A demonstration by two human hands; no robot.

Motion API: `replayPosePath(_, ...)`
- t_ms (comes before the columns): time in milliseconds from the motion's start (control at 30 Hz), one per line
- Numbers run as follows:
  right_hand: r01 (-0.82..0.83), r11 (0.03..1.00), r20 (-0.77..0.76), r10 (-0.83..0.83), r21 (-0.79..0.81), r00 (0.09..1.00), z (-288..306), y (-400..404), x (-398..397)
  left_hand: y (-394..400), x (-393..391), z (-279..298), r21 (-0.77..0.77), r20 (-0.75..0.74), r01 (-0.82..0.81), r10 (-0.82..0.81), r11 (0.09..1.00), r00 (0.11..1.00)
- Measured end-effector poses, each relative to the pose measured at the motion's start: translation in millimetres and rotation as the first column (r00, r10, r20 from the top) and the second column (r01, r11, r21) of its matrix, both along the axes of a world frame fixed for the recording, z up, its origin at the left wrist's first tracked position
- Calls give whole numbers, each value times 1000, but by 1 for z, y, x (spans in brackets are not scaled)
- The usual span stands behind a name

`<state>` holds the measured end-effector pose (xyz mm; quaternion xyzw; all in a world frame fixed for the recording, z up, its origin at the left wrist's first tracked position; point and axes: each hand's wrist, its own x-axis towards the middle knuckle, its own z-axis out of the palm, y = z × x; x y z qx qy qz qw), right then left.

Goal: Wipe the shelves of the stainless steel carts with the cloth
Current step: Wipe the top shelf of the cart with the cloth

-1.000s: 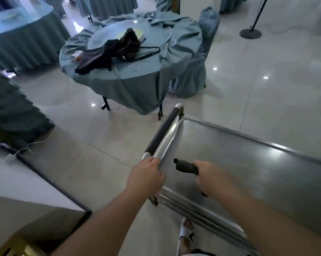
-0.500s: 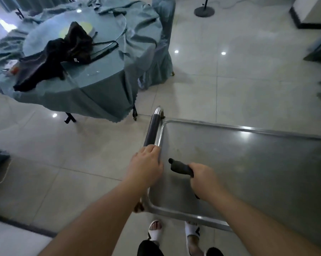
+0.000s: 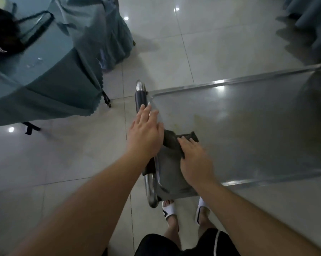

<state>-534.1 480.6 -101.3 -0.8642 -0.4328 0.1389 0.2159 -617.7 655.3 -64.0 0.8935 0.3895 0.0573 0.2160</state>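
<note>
The stainless steel cart's top shelf [image 3: 248, 126] fills the right half of the head view, with its black-sleeved push handle [image 3: 140, 97] at its left end. A dark cloth [image 3: 171, 140] lies spread on the shelf's near-left corner. My right hand [image 3: 194, 161] lies flat on the cloth and presses it onto the steel. Over the handle is my left hand [image 3: 144, 133], fingers stretched out straight and holding nothing. The lower shelves are hidden under the top one.
A round table draped in teal cloth [image 3: 54, 80] stands close at the left, with a black bag [image 3: 4, 37] on it and a covered chair [image 3: 117, 34] behind. More teal drapery [image 3: 311, 21] hangs at the top right. My slippered feet [image 3: 169, 209] stand at the cart's corner.
The view has tilted down and swung right. My left hand has let go of the handle and opened. The rolled cloth my right hand gripped now lies spread flat under it.
</note>
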Motion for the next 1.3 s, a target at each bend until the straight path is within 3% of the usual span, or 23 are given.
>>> replayPosePath(100, -147, 983, -96, 136, -112, 986, -35, -23, -35, 1, 9, -9, 8, -14, 17, -17, 1000, 1000)
replayPosePath(200, -404, 887, -230, 355, -221, 906, -68, -58, -66, 6, 14, -21, -20, -47, -20, 19, 1000, 999)
replayPosePath(300, -492, 842, -226, 446, -222, 866, -87, -70, -74, 6, 15, -32, 5, -73, -55, 55, 998, 996)
replayPosePath(400, -455, 847, -66, 455, -275, 888, -94, -56, -71, 3, 16, -35, 26, -59, -85, 87, 996, 994)
replayPosePath(567, -322, 910, 58, 348, -261, 936, -102, 25, -45, 1, 16, -32, 8, -63, -69, 70, 998, 996)
replayPosePath(933, -295, 897, 158, 360, -328, 919, -106, 227, 104, 1, 21, -28, 51, -109, -95, 100, 994, 989)
replayPosePath(1133, -297, 909, 164, 353, -292, 921, -115, 211, 105, -1, 21, -30, 55, -112, -114, 119, 992, 987)
replayPosePath(1300, -328, 900, 168, 384, -287, 908, -108, 96, 57, -1, 18, -30, 93, -167, -82, 97, 992, 981)
